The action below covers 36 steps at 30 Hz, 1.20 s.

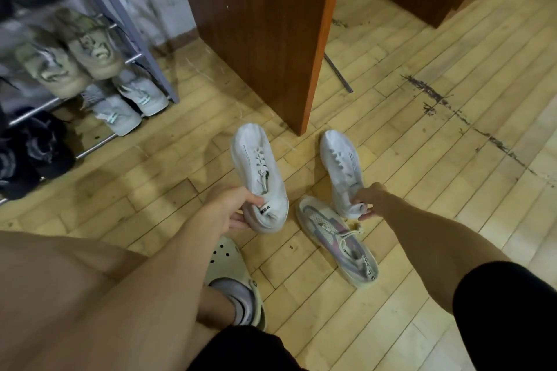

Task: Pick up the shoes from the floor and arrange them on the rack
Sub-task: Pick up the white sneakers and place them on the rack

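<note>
I am watching the left hand (232,208) wrapping its fingers round the heel of one white sneaker (258,178), the right hand (372,200) pinching the other white sneaker (342,169) by its collar, both well apart from the rack (126,27); that thin pinch is risking a drop onto the striped sneaker (337,241) lying below.
</note>
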Motion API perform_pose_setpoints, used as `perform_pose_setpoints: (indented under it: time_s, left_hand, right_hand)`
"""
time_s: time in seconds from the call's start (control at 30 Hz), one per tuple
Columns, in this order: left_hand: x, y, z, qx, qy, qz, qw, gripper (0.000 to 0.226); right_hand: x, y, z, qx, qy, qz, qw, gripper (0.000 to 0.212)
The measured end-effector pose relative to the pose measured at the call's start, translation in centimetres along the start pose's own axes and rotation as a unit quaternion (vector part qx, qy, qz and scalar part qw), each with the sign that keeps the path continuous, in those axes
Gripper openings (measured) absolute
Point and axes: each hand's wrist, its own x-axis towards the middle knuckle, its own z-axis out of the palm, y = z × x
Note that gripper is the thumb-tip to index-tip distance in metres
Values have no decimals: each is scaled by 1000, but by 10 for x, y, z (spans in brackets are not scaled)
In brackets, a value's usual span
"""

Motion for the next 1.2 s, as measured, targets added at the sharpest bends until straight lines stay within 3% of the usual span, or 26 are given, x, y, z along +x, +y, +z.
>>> perform_pose_setpoints:
  time_s: [0.17,0.3,0.4,0.53,0.67,0.73,1.03,1.2]
  left_hand:
    - [-16,6,3,-59,18,21,998,26]
    - [-41,12,-13,-115,45,50,991,33]
    - [-59,21,-27,-122,45,55,990,33]
    - [-93,37,-85,-143,113,110,977,31]
    - [-134,63,-146,-157,200,180,950,15]
    - [-153,77,-177,-152,254,214,931,12]
    - [-185,142,-312,-184,359,306,862,23]
    - [-177,193,-376,-211,358,329,848,31]
  right_hand:
    - [-45,-11,-11,-148,-13,-65,987,37]
    - [-89,-36,-7,-168,-37,-140,975,35]
    - [-115,-58,1,-120,-51,-174,976,34]
    - [-171,-109,23,-41,-103,-270,956,34]
    - [-223,-172,43,25,-137,-333,933,69]
    - [-249,-205,55,57,-149,-361,919,75]
    - [-335,-362,102,101,-181,-469,859,47]
    - [-371,-452,121,117,-199,-487,843,38]
